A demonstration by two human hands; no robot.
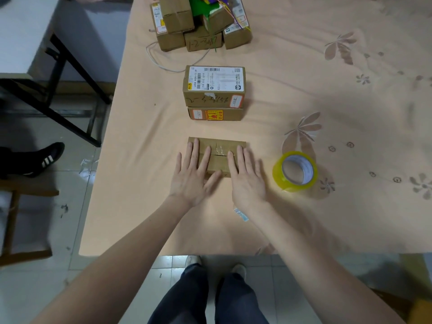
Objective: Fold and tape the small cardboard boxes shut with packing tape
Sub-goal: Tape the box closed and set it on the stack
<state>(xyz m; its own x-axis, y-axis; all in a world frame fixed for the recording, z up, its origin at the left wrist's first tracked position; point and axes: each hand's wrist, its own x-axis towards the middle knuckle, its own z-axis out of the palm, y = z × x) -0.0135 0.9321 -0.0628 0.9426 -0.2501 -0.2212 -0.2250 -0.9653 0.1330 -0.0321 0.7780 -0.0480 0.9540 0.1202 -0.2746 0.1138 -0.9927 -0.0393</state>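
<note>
Peach floral cloth covers the table (140, 206), tiled floor below, person standing at the near edge. Nearest thing on the cloth: a small label scrap (241, 213) just beside the right wrist. Both hands lie flat on the box (217, 157), which sits near the table front, centre. Left hand (194, 176) fingers (196, 150) straight and spread, pressing the left part of the top; right hand (245, 178) fingers (240, 157) straight, loosely together, pressing the right part. Neither hand grips anything. Flap seam shows between the hands, with a shiny clear tape strip crossing it. Step looks like smoothing tape down: best to press outward from the seam, rub the strip ends over the edges, keep the flaps level so no gap opens. Tape roll (295, 170) stands tilted on the cloth to the right, apart from the box, untouched. Further back, two labelled boxes stacked (214, 92), then a pile of boxes (198, 24) with coloured bits at the far edge.
</note>
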